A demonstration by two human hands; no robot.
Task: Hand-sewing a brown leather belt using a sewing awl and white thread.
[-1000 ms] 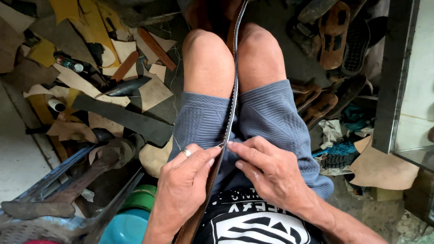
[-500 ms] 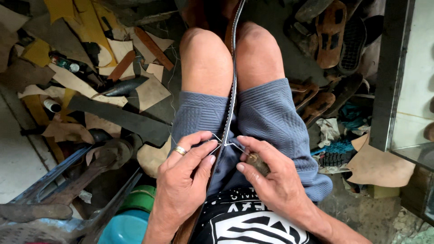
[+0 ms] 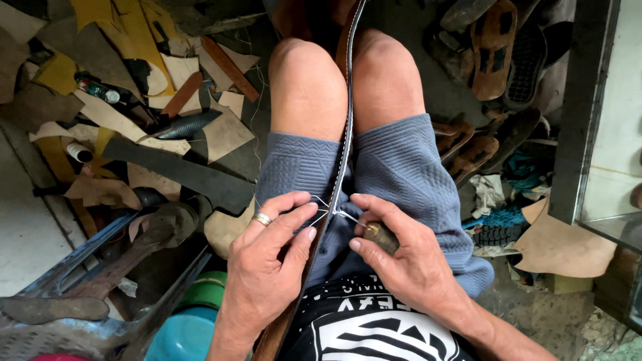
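Note:
A long brown leather strap [image 3: 346, 127] with a stitched edge runs between my knees down to my lap. My left hand [image 3: 267, 267], with a ring on one finger, pinches the strap and a thin white thread [image 3: 323, 204] at its left side. My right hand [image 3: 404, 257] is closed on a wooden-handled awl [image 3: 378, 235], whose metal point meets the strap edge where the thread loops. I am seated, wearing blue-grey shorts [image 3: 408, 174].
Leather scraps and offcuts [image 3: 167, 120] litter the floor to the left, with a dark sole piece [image 3: 177, 170] and a metal stand [image 3: 114, 264]. Shoe soles and sandals [image 3: 495, 47] lie to the right beside a glass cabinet [image 3: 602, 134]. Plastic bowls [image 3: 190, 321] sit at lower left.
My right hand has shifted its grip so the awl handle shows and its point sits at the strap. The left hand's fingers have moved up, pulling the thread loop.

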